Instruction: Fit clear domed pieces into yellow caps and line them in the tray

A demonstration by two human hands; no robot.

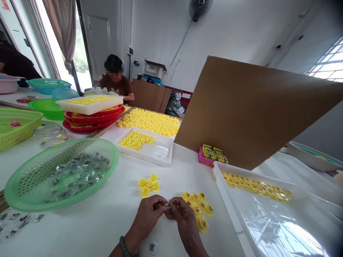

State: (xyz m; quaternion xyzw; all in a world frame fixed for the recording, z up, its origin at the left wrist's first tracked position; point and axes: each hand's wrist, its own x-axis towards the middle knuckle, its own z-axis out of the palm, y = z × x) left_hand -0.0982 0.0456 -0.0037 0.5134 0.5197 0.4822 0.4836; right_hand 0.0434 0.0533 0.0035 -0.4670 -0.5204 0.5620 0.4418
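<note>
Meeting low in the view over the white desk (102,225), the left hand (148,216) and the right hand (184,221) hold one small piece (167,204) between them. The fingers of both hands are closed together on this piece, and the tips of thumbs and forefingers press it from two sides. It is pale and too small to tell what exactly it is. On the left wrist sits a beaded bracelet (124,247).

Just beyond the left hand, a small group of yellow caps (148,185) lies on the desk. Just beside the right hand lies a second group of caps (199,208), packed close so that they touch each other. A clear round piece (153,246) lies on the desk between the wrists.

To the left stands a green basket (26,185) with many clear pieces inside. To the right is a large white tray (268,225) with a row of yellow caps along its far side. Farther away are a smaller white tray (160,151) with some caps, a tilted cardboard sheet (254,110), and another person (115,84) sitting at the far end.
</note>
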